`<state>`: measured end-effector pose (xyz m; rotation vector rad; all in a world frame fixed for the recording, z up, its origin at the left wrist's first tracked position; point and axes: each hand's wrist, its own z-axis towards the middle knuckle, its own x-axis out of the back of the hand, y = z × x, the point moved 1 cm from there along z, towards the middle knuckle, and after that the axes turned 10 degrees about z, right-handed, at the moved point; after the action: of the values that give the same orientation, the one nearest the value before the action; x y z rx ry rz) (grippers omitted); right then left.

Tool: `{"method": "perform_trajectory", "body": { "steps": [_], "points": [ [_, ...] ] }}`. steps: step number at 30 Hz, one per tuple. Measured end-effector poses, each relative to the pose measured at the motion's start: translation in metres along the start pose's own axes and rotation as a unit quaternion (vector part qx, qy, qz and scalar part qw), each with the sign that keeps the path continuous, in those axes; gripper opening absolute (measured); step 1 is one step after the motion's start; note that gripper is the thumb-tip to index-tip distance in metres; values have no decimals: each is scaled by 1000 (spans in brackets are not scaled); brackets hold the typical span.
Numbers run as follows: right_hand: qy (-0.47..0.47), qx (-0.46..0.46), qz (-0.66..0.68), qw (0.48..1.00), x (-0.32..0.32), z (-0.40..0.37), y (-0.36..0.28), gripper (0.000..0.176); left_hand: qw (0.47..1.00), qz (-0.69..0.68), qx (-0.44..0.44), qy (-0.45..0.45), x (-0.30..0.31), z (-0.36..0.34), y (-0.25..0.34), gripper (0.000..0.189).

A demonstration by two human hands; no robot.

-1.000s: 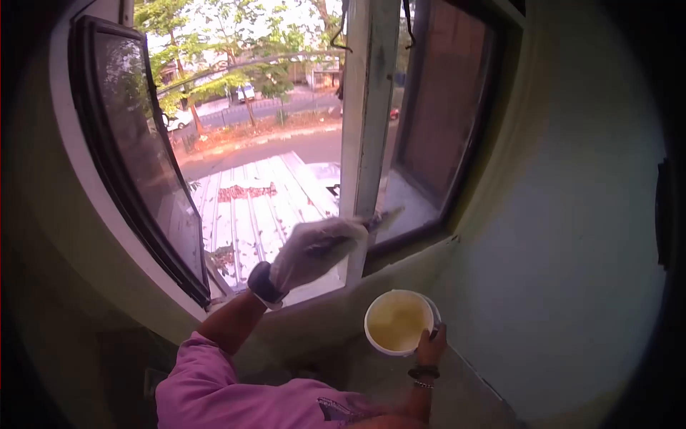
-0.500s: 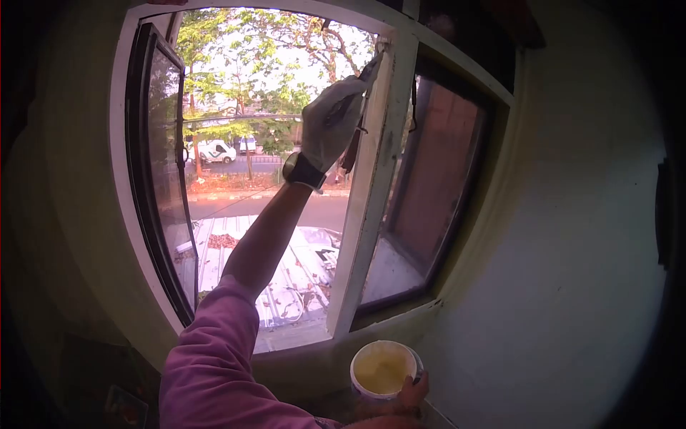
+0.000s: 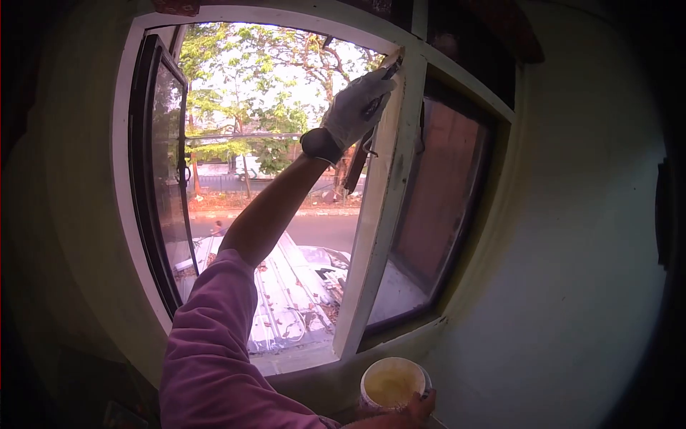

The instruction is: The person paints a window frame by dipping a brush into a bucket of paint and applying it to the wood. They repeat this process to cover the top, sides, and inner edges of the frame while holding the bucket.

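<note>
My left hand [image 3: 359, 106], in a whitish glove with a dark watch on its wrist, is raised to the top of the window's middle post [image 3: 389, 168]. Its fingers are closed around a paintbrush [image 3: 392, 68] with a dark handle; the brush end is at the upper corner of the frame. Low in the view, my bare right hand [image 3: 420, 406] grips the rim of a white bucket [image 3: 366, 386] on its right side. Cream-yellow paint [image 3: 391, 382] shows inside the bucket.
An open dark-framed window sash [image 3: 143, 179] stands at the left. A closed pane [image 3: 446, 193] is right of the post. Metal stay hooks [image 3: 369, 146] hang beside the post. Outside are a corrugated roof [image 3: 286, 286], a road and trees. A pale wall [image 3: 543, 286] runs along the right.
The view has shifted, so the window and bucket sit slightly lower and further right. My left hand stays at the upper post with the brush tilted more to the right.
</note>
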<state>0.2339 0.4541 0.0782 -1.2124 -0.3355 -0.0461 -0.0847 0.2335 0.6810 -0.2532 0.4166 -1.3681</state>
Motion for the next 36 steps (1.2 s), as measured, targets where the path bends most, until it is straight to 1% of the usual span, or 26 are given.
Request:
{"method": "perform_trajectory", "body": {
  "steps": [4, 5, 7, 9, 10, 11, 14, 16, 17, 18, 19, 20, 22, 23, 24, 25, 26, 27, 28, 30, 31, 32, 33, 34, 35, 36],
  "points": [
    [-17, -19, 5, 1000, -10, -2, -3, 34, 999, 20, -39, 7, 1, -11, -5, 24],
    [-24, -27, 8, 999, -9, -5, -7, 34, 1000, -12, -5, 0, 5, -18, -4, 25],
    [-34, -51, 9, 998, -6, -9, -26, 33, 999, -28, 22, -27, 15, -20, -7, 25],
    [-17, -5, 5, 1000, -9, -1, -13, 32, 995, -57, 51, -63, 20, -18, -12, 29],
    [-8, 16, 6, 1000, -14, 0, -11, 31, 996, -62, 28, -51, 18, -15, -17, 28],
    [-19, 6, 46, 999, -13, 0, -8, 30, 997, -68, 6, -39, 13, -14, -24, 27],
    [11, -22, 65, 998, -11, -7, -28, 29, 997, -35, -65, -33, 1, -9, -51, 31],
    [25, 4, 27, 999, -22, -3, 10, 32, 994, -9, -108, -29, -2, 0, -58, 32],
    [36, 11, -1, 999, -24, -1, 23, 33, 975, -168, 82, -118, 19, 7, -45, 32],
    [48, 16, -31, 998, -24, 2, 32, 34, 896, -307, 290, -136, 40, 12, -31, 32],
    [65, 19, -13, 998, -21, -7, 15, 37, 899, -336, 266, -93, 50, 4, -49, 32],
    [74, -22, -1, 997, -21, -11, 7, 36, 935, -273, 210, -85, 51, -7, -55, 31],
    [-38, -123, 26, 991, -4, -28, -42, 60, 985, -130, 105, -46, 56, -27, -61, 27],
    [-69, -196, 66, 976, 5, -31, -82, 58, 986, -113, 96, -81, 57, -19, -44, 25],
    [-86, -210, 41, 973, 7, -31, -106, 57, 996, -40, -18, -80, 48, -17, -44, 25],
    [-104, -224, 13, 969, 11, -31, -123, 56, 989, 31, -131, -61, 39, -15, -43, 24],
    [-121, -238, -17, 963, 12, -30, -129, 56, 986, 63, -119, -99, 26, -9, -49, 25],
    [-42, -28, 61, 997, -27, -15, 14, 55, 984, 80, -128, -97, 23, -6, -53, 25],
    [-48, 21, 147, 988, -34, -8, 50, 55, 981, 97, -138, -95, 23, -2, -56, 27],
    [47, -57, 8, 997, -31, -3, 20, 34, 993, 61, -101, 17, 36, 7, -77, 28],
    [62, -34, 3, 997, -46, 5, 62, 35, 990, 74, -93, 72, 34, -8, -83, 23],
    [104, 76, -8, 992, -63, 3, 115, 42, 992, 98, -51, 65, 42, -28, -77, 20],
    [-93, -62, 39, 993, -24, 0, 14, 44, 995, 81, -3, 50, 53, -50, -68, 20],
    [-98, -73, 27, 992, -26, 4, 24, 41, 996, 69, 49, 39, 65, -72, -61, 19],
    [-31, 43, 54, 997, -36, 2, 35, 36, 987, 148, -31, -63, 96, -89, -48, 43],
    [-173, -93, 55, 979, -20, 8, -19, 40, 993, 107, 45, -27, 99, -117, -18, 29]
  ]
}}
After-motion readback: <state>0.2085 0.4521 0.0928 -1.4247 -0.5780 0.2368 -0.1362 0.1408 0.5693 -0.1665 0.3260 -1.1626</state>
